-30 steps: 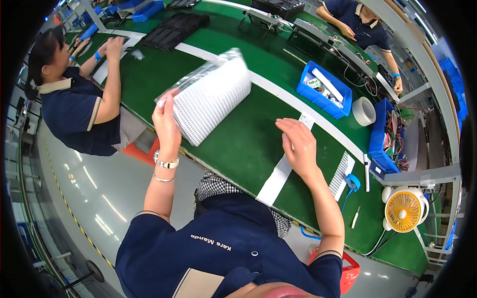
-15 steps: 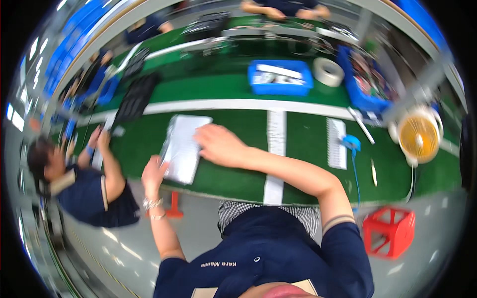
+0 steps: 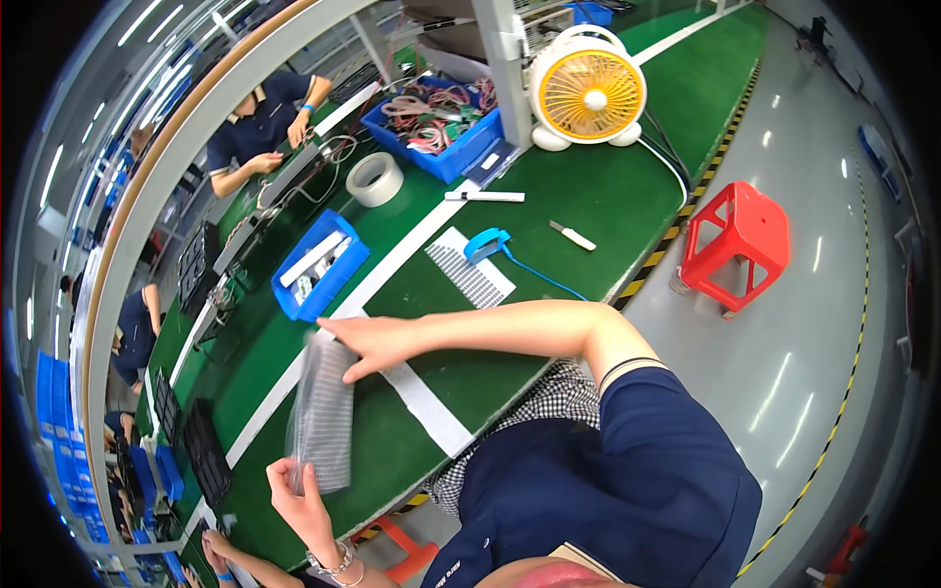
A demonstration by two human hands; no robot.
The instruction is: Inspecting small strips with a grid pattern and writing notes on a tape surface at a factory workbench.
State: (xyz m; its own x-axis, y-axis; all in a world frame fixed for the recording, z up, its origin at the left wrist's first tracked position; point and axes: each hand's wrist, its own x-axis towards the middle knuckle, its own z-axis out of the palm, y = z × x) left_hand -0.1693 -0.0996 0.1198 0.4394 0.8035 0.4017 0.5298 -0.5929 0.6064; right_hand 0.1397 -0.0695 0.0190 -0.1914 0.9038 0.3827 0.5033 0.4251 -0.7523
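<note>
A clear plastic sleeve of pale sheets [image 3: 331,421] lies at an angle over the green table, its upper end blurred; whether it is raised off the surface I cannot tell. My left hand [image 3: 300,498], wearing a metal bracelet, pinches the sleeve's near end between thumb and fingers. At the far end is my right hand [image 3: 380,343], fingers stretched out and thumb apart, touching the sleeve's edge. Just beyond that hand stands a blue bin [image 3: 343,277] with small white parts. A white strip [image 3: 431,412] runs across the table right of the sleeve.
To the right lie a printed label sheet [image 3: 480,286], a blue wrist strap [image 3: 487,243], a marker [image 3: 485,196] and a small knife [image 3: 573,235]. Farther off are a tape roll [image 3: 374,179], a blue bin of wires [image 3: 446,162] and a yellow fan [image 3: 591,95]. A red stool [image 3: 742,235] stands on the floor. Co-workers sit across and left.
My view has swung to the right, bringing the fan and stool further in. The right hand has gone from lying on the sheets' side to their far end; the left stays at the near end.
</note>
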